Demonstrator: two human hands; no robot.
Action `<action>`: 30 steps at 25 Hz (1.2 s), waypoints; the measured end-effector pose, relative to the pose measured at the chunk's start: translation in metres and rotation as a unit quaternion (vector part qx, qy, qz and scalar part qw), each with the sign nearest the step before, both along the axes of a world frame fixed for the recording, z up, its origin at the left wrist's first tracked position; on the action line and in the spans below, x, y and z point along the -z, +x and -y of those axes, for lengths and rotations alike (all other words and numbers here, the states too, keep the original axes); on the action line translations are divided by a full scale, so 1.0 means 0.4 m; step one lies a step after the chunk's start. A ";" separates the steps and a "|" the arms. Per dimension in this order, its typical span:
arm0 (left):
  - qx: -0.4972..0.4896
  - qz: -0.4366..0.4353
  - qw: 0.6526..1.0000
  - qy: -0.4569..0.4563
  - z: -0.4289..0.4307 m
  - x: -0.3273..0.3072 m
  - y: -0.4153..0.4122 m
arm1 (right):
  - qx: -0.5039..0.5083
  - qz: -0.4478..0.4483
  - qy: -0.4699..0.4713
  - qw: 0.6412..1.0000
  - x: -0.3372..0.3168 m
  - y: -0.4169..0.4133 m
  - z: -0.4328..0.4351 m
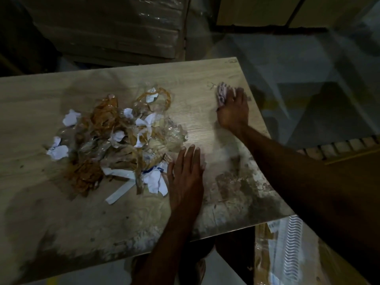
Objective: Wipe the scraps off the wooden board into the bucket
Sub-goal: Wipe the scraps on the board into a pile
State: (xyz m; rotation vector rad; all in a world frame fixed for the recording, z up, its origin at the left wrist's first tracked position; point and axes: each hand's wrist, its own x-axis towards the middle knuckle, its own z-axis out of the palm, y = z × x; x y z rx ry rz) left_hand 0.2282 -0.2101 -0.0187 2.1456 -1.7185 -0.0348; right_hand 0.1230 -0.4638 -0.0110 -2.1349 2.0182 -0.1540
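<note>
A pale wooden board (51,93) fills the middle of the view. A heap of scraps (115,138) lies on it: torn white paper, brown tape strips and clear plastic film. My left hand (186,177) lies flat on the board with straight fingers, its edge touching the heap's right side. My right hand (233,109) is near the board's far right corner and presses a crumpled pink-and-white cloth (222,93) onto the wood, fingers curled over it. A small clear scrap (211,86) lies just left of the cloth. No bucket is in view.
The board's near right part (232,182) is smeared with whitish dust and dark stains. Wrapped stacked panels (115,31) stand behind the board. Plastic-wrapped cardboard packs (287,249) lie at the lower right, and floor (287,64) shows beyond the right edge.
</note>
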 end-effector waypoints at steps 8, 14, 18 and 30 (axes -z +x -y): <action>-0.072 -0.076 0.992 -0.075 0.005 -0.003 0.006 | -0.283 0.096 -0.013 0.954 -0.009 0.266 -0.004; -0.091 -0.071 0.986 -0.118 -0.063 -0.061 0.082 | -0.232 0.329 -0.070 0.913 -0.024 0.295 -0.207; -0.176 -0.072 0.974 -0.126 -0.146 -0.101 0.240 | -0.110 0.322 -0.032 0.940 -0.086 0.375 -0.163; -0.343 -0.083 0.932 -0.083 -0.274 0.039 0.743 | -0.347 0.068 0.063 0.933 -0.137 0.574 -0.222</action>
